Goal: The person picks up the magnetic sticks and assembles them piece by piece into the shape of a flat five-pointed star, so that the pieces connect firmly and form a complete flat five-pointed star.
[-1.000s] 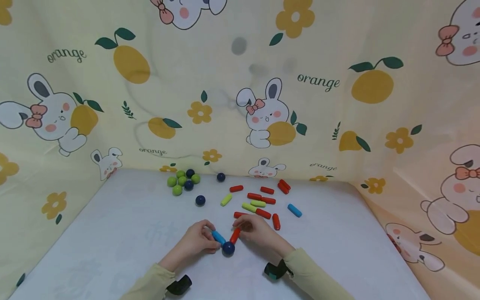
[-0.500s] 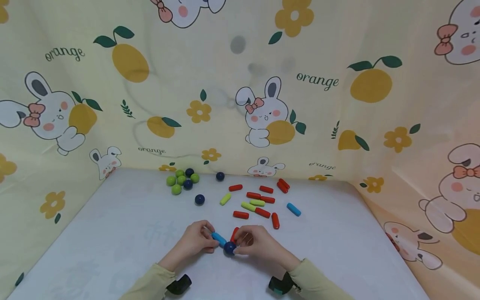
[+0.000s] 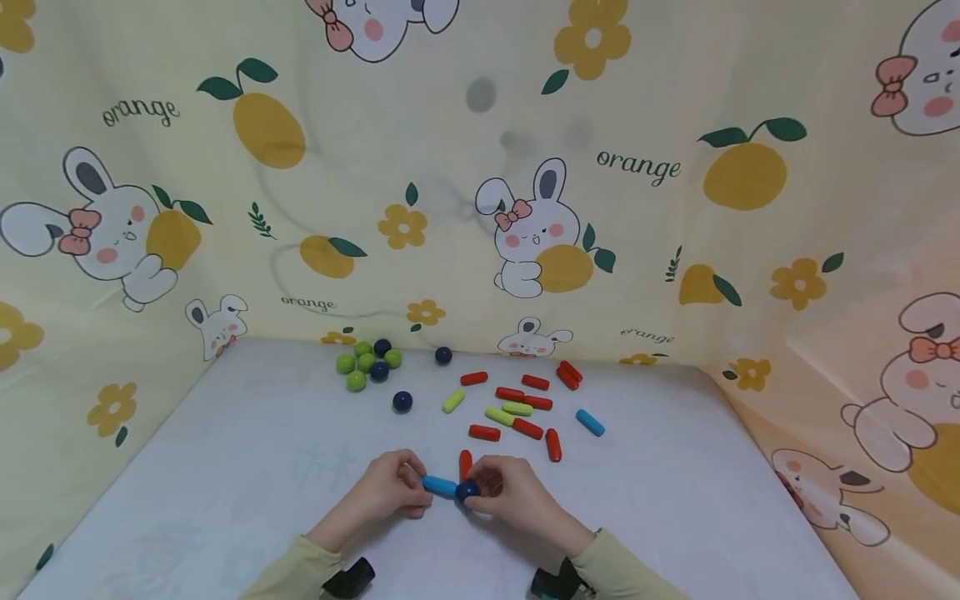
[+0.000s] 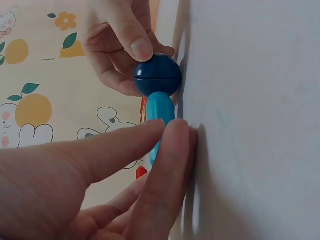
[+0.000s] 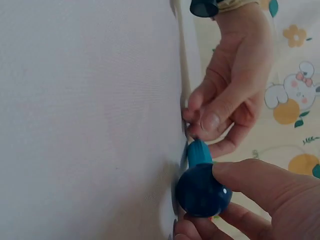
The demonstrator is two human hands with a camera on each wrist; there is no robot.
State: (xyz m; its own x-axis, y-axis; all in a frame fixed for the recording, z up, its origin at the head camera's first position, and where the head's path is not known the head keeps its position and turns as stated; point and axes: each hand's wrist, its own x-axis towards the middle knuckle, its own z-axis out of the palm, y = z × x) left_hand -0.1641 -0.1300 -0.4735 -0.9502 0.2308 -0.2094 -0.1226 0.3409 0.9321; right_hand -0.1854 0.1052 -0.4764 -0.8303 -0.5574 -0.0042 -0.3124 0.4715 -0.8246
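My left hand pinches the outer end of a light blue rod between thumb and fingers. The rod's other end meets a dark blue ball, which shows a groove around it in the left wrist view. My right hand grips that ball, thumb on the near side and fingers behind. From the ball a red rod points away towards the back, partly hidden by the right fingers. Ball and rods lie low, close over the white table.
Several loose red rods, yellow-green rods and one light blue rod lie beyond the hands. At the back left, green balls cluster with dark blue balls nearby. A printed curtain encloses the table.
My right hand has let go of the red rod and taken hold of the ball. The joined piece has turned, so the blue rod lies nearly sideways and the red rod points straight back.
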